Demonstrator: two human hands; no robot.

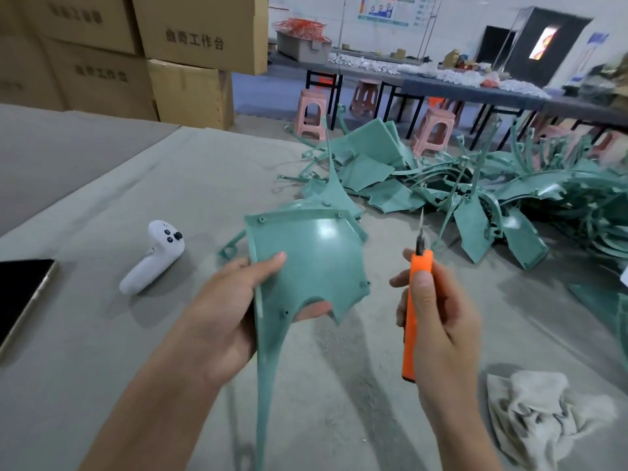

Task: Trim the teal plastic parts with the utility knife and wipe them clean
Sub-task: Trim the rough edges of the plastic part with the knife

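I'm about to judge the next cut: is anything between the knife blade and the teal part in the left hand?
Nothing visible. The utility knife in the right hand points up beside the teal part the left hand grips; only open air separates them.

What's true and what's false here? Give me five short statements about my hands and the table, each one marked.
1. The left hand holds a teal part. True.
2. The right hand grips an orange utility knife with its blade out. True.
3. The blade is cutting into the held part. False: it points up, clear of the part, to its right.
4. The rag is in the left hand. False: it lies crumpled on the table.
5. A white controller lies on the table. True.
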